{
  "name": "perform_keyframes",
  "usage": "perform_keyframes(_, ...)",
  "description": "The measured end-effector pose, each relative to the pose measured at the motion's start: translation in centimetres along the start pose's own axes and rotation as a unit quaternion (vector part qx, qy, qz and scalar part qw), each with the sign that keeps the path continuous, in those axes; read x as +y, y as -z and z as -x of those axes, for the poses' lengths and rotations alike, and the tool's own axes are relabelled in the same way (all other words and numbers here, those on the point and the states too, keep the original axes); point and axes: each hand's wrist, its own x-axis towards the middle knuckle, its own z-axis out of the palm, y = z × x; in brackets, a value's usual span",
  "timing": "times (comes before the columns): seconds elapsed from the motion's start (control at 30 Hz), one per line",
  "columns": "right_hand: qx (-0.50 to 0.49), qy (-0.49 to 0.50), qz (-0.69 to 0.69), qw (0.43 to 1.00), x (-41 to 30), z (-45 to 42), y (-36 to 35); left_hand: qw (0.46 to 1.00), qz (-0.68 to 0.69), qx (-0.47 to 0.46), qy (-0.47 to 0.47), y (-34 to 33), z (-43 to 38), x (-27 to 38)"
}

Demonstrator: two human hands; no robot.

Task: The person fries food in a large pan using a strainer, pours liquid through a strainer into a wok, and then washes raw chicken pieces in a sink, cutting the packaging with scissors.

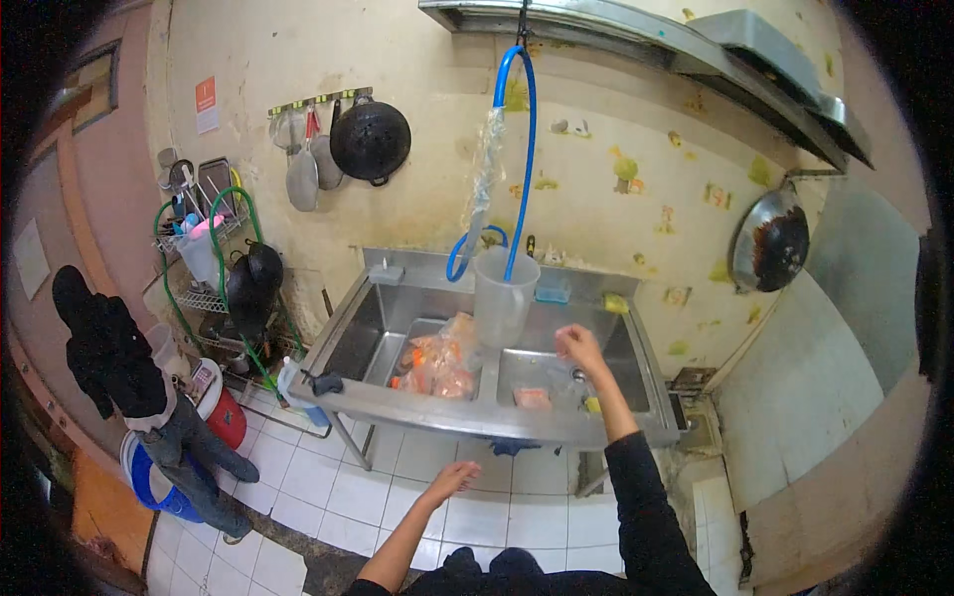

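My right hand (580, 346) is over the right basin of the steel sink (484, 417), its fingers curled; whether it holds something small cannot be made out. Below it, a pinkish packet (533, 398) lies in that basin. My left hand (455, 479) hangs in front of the sink's edge, fingers slightly bent, with nothing in it. Clear plastic bags of orange and pink food (441, 361) fill part of the left basin. A translucent plastic jug (503, 305) stands around the divider between the basins, and the end of a blue hose (531, 149) reaches into it.
A person (141, 372) in dark clothes stands at the left near a blue tub (175, 503) and a red bucket (226, 417). A green-framed rack (201, 302) holds kitchenware. A steel shelf (633, 48) overhangs the sink. A yellow sponge (616, 303) sits on the back ledge.
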Motion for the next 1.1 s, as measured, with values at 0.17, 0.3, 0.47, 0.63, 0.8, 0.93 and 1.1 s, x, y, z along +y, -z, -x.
perform_keyframes(0.17, -0.013, 0.019, 0.033, 0.999, 1.2, -18.2, -0.1, 0.994, -0.020, -0.095, -0.051, -3.2, -8.4, 7.9)
perform_keyframes(0.3, -0.056, -0.016, 0.121, 0.991, 0.3, -27.1, -4.7, 0.997, 0.017, -0.051, -0.048, -2.9, -13.5, 9.0)
perform_keyframes(0.47, -0.047, -0.090, 0.011, 0.995, 7.1, -33.9, -7.3, 0.998, 0.057, 0.009, -0.024, -5.1, -17.8, 12.2)
perform_keyframes(0.63, -0.058, 0.010, 0.080, 0.995, 4.3, -34.0, -5.4, 0.997, 0.069, 0.025, -0.036, -6.4, -23.2, 14.5)
perform_keyframes(0.8, -0.011, 0.032, 0.135, 0.990, 3.4, -36.0, 1.5, 0.985, 0.168, 0.022, -0.011, -7.1, -31.1, 16.8)
perform_keyframes(0.93, 0.023, 0.089, 0.140, 0.986, 3.3, -35.8, 8.1, 0.972, 0.223, 0.062, -0.030, -8.0, -38.6, 19.4)
perform_keyframes(1.1, -0.103, 0.052, 0.134, 0.984, 5.1, -31.2, 10.6, 0.937, 0.330, 0.098, 0.056, -9.6, -44.7, 23.2)
